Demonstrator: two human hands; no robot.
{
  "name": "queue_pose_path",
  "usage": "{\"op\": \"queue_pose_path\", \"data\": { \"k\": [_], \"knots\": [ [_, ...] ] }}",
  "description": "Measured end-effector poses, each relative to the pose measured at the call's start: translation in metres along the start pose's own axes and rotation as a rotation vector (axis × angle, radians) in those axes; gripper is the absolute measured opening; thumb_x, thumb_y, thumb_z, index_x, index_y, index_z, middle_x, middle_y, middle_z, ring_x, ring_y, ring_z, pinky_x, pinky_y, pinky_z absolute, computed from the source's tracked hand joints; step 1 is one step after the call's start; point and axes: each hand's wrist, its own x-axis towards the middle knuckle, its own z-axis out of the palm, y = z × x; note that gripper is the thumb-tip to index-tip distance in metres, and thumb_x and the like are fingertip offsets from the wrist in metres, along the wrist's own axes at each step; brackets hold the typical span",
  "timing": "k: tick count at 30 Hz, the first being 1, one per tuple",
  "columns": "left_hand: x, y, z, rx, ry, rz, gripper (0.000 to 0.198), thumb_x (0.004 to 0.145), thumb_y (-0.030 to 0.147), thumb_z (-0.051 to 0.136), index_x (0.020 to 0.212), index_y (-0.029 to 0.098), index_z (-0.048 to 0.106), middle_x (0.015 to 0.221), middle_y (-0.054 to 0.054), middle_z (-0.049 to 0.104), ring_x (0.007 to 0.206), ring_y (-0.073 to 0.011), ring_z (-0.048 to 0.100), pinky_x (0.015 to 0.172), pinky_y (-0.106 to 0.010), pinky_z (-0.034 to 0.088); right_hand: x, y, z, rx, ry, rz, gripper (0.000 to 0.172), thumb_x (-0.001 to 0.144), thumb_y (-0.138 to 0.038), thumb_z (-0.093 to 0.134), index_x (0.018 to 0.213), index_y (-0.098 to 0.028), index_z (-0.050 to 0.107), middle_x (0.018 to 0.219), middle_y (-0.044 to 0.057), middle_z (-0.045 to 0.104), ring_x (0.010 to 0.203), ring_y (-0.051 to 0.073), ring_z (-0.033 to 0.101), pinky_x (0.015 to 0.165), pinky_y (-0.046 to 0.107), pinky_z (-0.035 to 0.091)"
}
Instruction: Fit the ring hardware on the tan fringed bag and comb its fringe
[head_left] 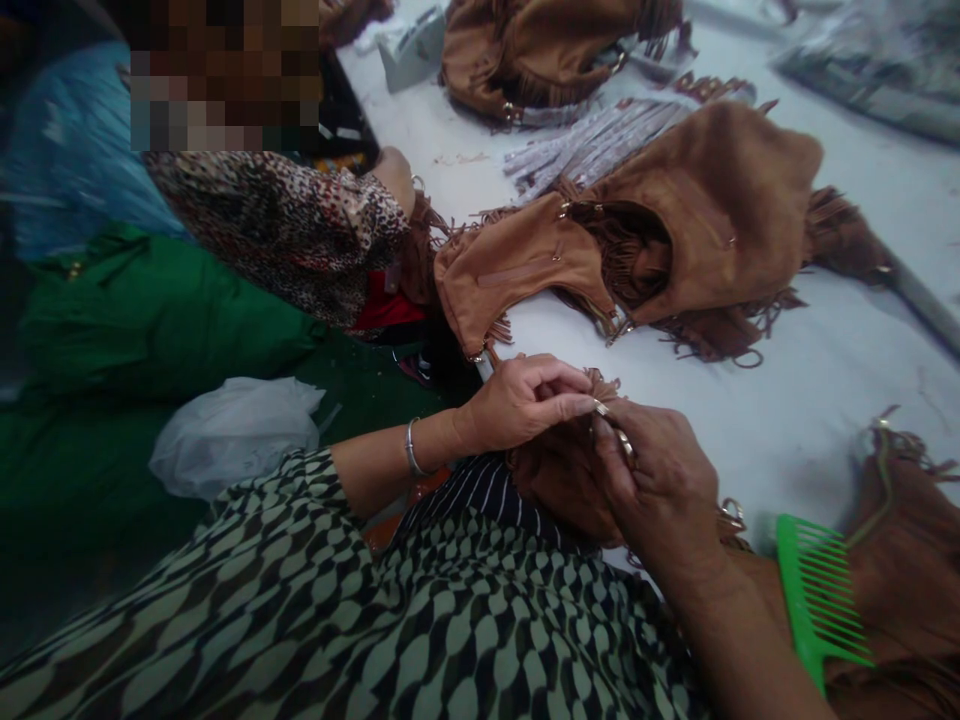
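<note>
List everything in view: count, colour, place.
Table: one, white, centre-right.
Bags: at least five, brown, centre and right.
Straps: several, greyish, top centre.
Pale object: one, whitish, top centre.
Comb: one, green, lower right.
Clear plastic: some, transparent, top right.
Blue plastic: some, blue, upper left.
Green cloth: some, green, left.
White plastic: one, whitish, left.
Metal piece: one, gold, centre.
Co-worker: one, speckled sleeve, upper left.
Striped fabric: one, black-and-white, lower centre.
Patterned garment: one, green and black, bottom.
Bracelet: one, silver, left wrist.
Left hand: one, bare, centre.
Right hand: one, bare, centre-right.
</note>
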Motion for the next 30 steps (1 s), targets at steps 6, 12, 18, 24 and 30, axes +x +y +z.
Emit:
{"op": "queue_pose_path", "data": {
  "k": [6,12,18,24,30],
  "knots": [
    [-0.003,0.002,0.005,-0.001,0.024,-0.004,0.023,0.082,0.031,0.059,0.076,0.01,0.065,0.07,-0.003,0.063,0.06,-0.0085,0.055,0.057,-0.019,0.043,-0.001,0.001,0.002,0.0,0.011,0.015,0.012,0.087,-0.019,0.05,0.097,-0.017,0.058,0.089,0.008,0.066,0.081,0.021,0.057,0.074,0.034,0.045],
    [-0.001,-0.004,0.002,-0.024,-0.066,-0.099,0.031,0.086,0.039,0.053,0.08,0.01,0.061,0.062,0.0,0.056,0.051,-0.0061,0.05,0.048,-0.016,0.039,-0.001,-0.001,0.001,0.019,-0.015,0.034,0.013,0.088,-0.019,0.049,0.097,-0.016,0.058,0.088,0.008,0.066,0.081,0.021,0.055,0.074,0.035,0.045],
    [-0.001,-0.002,0.002,-0.108,-0.075,-0.157,0.029,0.082,0.038,0.058,0.079,0.01,0.061,0.063,-0.001,0.057,0.049,-0.0056,0.049,0.046,-0.016,0.039,-0.002,0.0,0.0,0.005,-0.025,0.028,0.011,0.088,-0.018,0.05,0.094,-0.015,0.058,0.087,0.009,0.065,0.08,0.021,0.054,0.074,0.035,0.045],
    [0.001,0.003,-0.002,-0.038,-0.159,-0.137,0.025,0.084,0.034,0.053,0.078,0.011,0.058,0.063,0.0,0.054,0.051,-0.0061,0.048,0.048,-0.017,0.037,-0.002,0.001,-0.001,0.008,-0.072,0.021,0.012,0.088,-0.018,0.048,0.095,-0.017,0.058,0.089,0.007,0.065,0.082,0.021,0.053,0.075,0.034,0.044],
    [0.005,0.008,-0.008,0.184,-0.181,0.013,0.016,0.084,0.025,0.049,0.074,0.013,0.054,0.065,0.002,0.051,0.059,-0.0078,0.044,0.057,-0.019,0.036,-0.005,0.0,0.0,-0.007,-0.088,0.039,0.014,0.087,-0.016,0.048,0.097,-0.018,0.057,0.091,0.007,0.064,0.085,0.022,0.054,0.075,0.035,0.043]
  ]
}}
